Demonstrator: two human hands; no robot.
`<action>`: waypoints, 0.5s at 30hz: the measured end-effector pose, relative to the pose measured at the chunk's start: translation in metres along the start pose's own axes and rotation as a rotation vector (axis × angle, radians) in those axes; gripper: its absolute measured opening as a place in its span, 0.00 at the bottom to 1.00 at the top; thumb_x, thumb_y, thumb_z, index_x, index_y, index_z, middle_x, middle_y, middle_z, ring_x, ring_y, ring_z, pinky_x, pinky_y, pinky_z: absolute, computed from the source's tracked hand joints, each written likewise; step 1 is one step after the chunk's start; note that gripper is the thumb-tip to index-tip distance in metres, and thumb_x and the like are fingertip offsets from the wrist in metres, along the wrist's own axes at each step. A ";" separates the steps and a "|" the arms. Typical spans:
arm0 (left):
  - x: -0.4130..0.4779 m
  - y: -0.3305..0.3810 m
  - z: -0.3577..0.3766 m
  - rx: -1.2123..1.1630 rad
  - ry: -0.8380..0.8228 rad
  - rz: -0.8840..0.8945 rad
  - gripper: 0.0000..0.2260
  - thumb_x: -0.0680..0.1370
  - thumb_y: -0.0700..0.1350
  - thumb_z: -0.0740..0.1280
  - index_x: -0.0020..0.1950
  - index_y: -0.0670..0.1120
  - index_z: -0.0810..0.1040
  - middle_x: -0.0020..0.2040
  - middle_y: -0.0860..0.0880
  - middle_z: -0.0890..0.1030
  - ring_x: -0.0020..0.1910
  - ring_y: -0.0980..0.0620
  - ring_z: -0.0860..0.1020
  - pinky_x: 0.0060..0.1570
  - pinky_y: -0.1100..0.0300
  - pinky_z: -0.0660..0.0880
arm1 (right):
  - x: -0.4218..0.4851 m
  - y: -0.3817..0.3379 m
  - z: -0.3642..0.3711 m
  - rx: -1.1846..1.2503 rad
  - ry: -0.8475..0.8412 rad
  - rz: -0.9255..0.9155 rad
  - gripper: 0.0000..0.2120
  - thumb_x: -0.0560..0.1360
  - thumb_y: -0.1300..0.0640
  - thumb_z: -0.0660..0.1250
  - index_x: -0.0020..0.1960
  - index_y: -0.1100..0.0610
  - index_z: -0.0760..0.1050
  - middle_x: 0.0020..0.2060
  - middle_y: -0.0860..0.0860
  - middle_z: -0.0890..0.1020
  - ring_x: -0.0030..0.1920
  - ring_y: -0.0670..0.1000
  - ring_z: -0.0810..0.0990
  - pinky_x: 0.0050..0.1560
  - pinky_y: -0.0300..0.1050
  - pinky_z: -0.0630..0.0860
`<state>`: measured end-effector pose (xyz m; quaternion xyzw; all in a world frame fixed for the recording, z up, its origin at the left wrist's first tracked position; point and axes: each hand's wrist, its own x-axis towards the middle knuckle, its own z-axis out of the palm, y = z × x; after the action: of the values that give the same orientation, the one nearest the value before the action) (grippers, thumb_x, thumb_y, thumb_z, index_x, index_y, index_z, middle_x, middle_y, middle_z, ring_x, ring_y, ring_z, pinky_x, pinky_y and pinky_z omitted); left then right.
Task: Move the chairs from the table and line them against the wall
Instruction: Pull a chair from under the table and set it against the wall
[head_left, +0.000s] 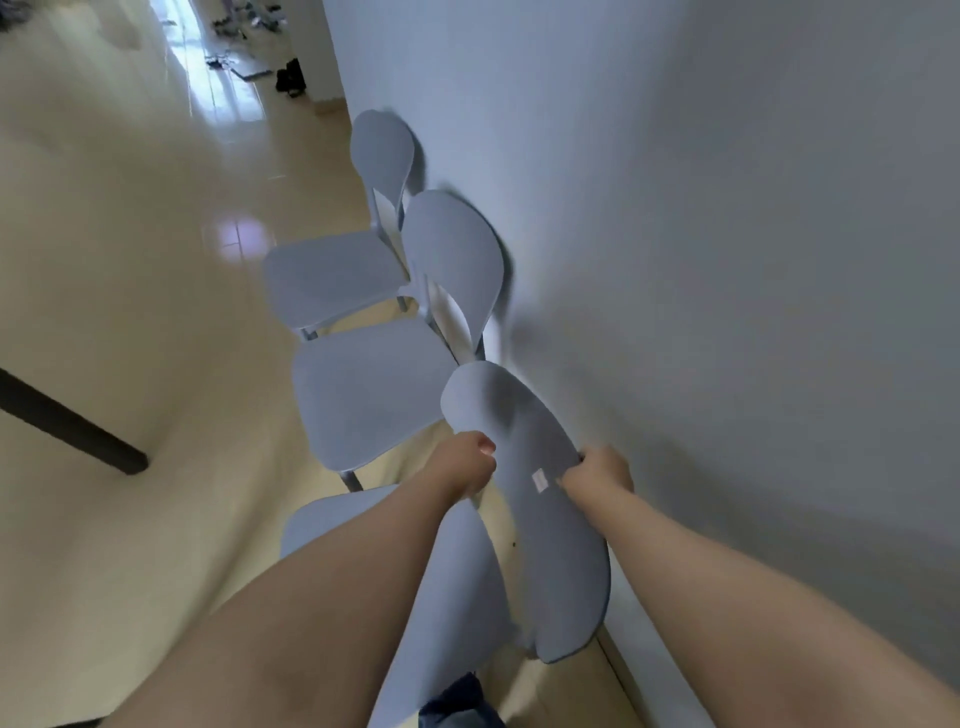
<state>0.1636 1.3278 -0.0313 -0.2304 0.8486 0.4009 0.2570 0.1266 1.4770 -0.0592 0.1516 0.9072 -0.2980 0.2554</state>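
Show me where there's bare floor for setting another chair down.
The wall side is crowded: far chair, middle chair, and the near chair, gripped by left hand and right hand. Bare floor lies open between them and the dark table leg.

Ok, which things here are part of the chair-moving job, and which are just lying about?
Job: held chair, its backrest gripped by left hand and right hand; middle chair and far chair, standing by the wall.
Lying about: dark leg, perhaps a table's; black bag; blurred clutter on the far floor.
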 end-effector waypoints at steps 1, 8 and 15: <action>0.003 0.003 0.000 0.014 -0.012 0.016 0.20 0.78 0.38 0.56 0.70 0.44 0.70 0.66 0.40 0.75 0.64 0.44 0.75 0.62 0.54 0.73 | 0.004 0.001 -0.003 0.017 0.030 0.022 0.11 0.73 0.62 0.66 0.55 0.61 0.79 0.56 0.61 0.81 0.57 0.61 0.81 0.46 0.42 0.71; 0.018 0.005 0.001 0.085 -0.053 0.050 0.17 0.80 0.38 0.56 0.68 0.42 0.73 0.65 0.41 0.76 0.63 0.43 0.76 0.65 0.52 0.73 | 0.028 0.013 -0.040 -0.008 0.200 0.090 0.13 0.76 0.62 0.65 0.60 0.63 0.78 0.58 0.61 0.81 0.59 0.59 0.80 0.55 0.45 0.76; 0.024 0.025 0.022 0.204 -0.132 0.085 0.14 0.79 0.37 0.54 0.62 0.42 0.74 0.63 0.39 0.76 0.62 0.42 0.76 0.65 0.50 0.73 | 0.030 0.016 -0.064 -0.095 0.195 0.076 0.11 0.78 0.60 0.63 0.54 0.65 0.81 0.59 0.61 0.81 0.60 0.58 0.80 0.48 0.42 0.73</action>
<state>0.1358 1.3553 -0.0436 -0.1399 0.8753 0.3374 0.3170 0.0849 1.5326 -0.0386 0.2019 0.9344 -0.2286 0.1839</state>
